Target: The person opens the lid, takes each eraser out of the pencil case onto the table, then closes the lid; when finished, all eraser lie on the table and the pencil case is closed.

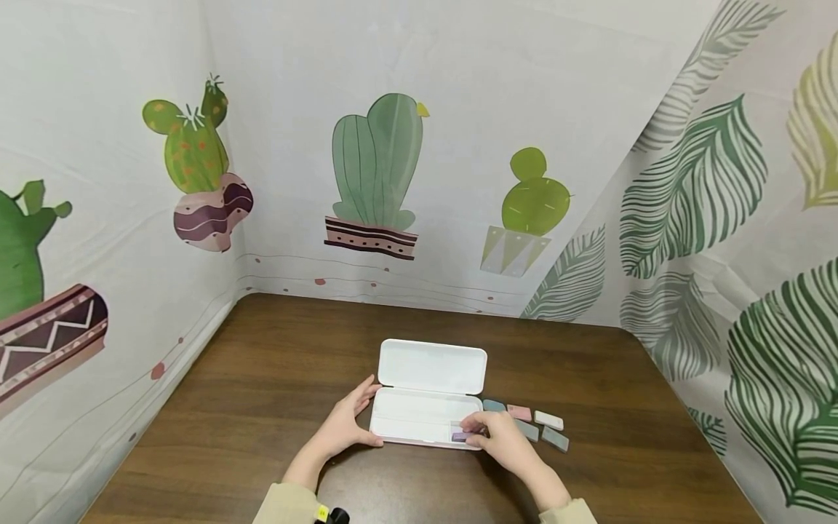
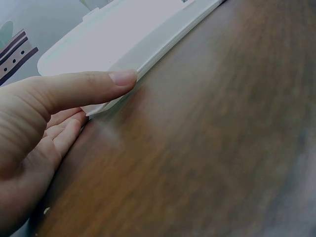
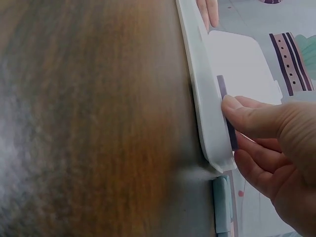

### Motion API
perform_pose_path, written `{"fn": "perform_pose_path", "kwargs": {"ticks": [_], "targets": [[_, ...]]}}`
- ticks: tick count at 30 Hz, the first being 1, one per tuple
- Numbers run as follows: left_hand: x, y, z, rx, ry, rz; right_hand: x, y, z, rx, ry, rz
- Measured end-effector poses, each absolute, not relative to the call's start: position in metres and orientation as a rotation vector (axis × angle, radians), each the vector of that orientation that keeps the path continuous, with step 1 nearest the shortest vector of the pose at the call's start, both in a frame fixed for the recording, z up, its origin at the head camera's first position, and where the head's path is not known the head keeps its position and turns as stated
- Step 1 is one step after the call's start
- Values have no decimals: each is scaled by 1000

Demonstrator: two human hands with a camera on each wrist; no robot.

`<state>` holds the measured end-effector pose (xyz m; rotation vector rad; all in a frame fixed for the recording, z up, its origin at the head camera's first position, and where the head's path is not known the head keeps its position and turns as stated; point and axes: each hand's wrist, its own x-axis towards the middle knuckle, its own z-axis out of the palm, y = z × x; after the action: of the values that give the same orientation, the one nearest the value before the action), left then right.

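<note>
An open white pencil case (image 1: pixel 427 404) lies on the brown table, its lid (image 1: pixel 432 366) tipped back on the far side. My left hand (image 1: pixel 343 422) holds the case's left end, with the thumb on the front edge and the fingers round the end. Over the right end of the tray, my right hand (image 1: pixel 503 439) pinches a small purple block (image 1: pixel 460 437), perhaps an eraser. The right wrist view shows this purple block (image 3: pixel 231 123) upright along the inside of the front wall, between thumb and fingers. Part of it is hidden by the fingers.
Right of the case lie several small blocks, among them a teal one (image 1: pixel 494 405), a pink one (image 1: pixel 519 413), a white one (image 1: pixel 548 420) and a grey one (image 1: pixel 555 439). A printed cloth (image 1: pixel 452 287) hangs behind the table. Something black (image 1: pixel 338 516) shows beside the left sleeve.
</note>
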<state>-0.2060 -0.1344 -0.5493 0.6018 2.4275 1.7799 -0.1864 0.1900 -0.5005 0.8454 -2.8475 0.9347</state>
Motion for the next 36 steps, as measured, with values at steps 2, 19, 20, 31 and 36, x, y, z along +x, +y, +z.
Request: {"fn": "perform_pose_path", "kwargs": {"ticks": [2,19,20,31,36], "targets": [[-206,-134,-549,599,2427,1782,-187,190,-501,847,-2850,927],[-206,-134,-550,612,2419,1799,-186,194,-498,718,-2746,968],[-206,-134,-550,609,2419,1799,-186,196,-497,699,-2729,975],[-205,-134,-550,581,2402,1797,-185,232,-489,542,-2702,994],[-205,-134,-549,575,2405,1798,-179,246,-494,535,-2762,990]]}}
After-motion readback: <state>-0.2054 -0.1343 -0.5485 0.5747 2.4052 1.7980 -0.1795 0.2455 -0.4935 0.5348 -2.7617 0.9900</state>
